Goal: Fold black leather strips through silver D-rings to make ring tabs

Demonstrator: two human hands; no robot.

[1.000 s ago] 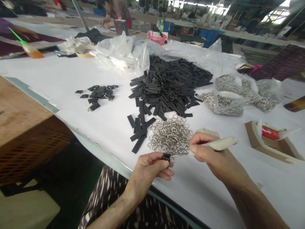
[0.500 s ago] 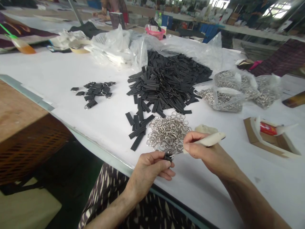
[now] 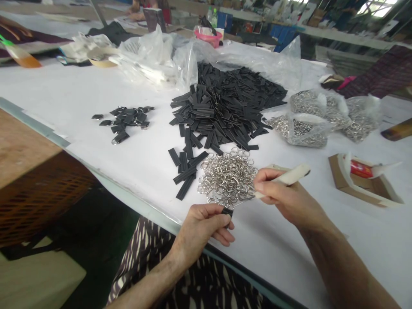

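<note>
Between thumb and fingers, my left hand [image 3: 206, 225] pinches a folded black strip [image 3: 228, 212] at the table's front edge. A metal ring seems to show at the strip's top. My right hand [image 3: 280, 193] grips a tool with a pale handle [image 3: 295, 175] and a thin metal tip, which points toward the strip. Just beyond both hands lies a heap of silver metal rings [image 3: 228, 176]. Behind it spreads a large pile of black strips [image 3: 225, 107], with several loose ones at its near left. Folded black pieces with rings [image 3: 125, 120] lie in a small group farther left.
Clear bags of metal rings [image 3: 309, 118] stand at the right, behind an open cardboard box [image 3: 363, 184] holding a red packet. Crumpled plastic bags [image 3: 154, 58] and a pink basin [image 3: 208, 37] are at the back. An orange crate [image 3: 41, 193] sits below left.
My right hand has drawn the tool slightly away to the right from the black strip. My left hand keeps its hold, and the view has shifted a little.
</note>
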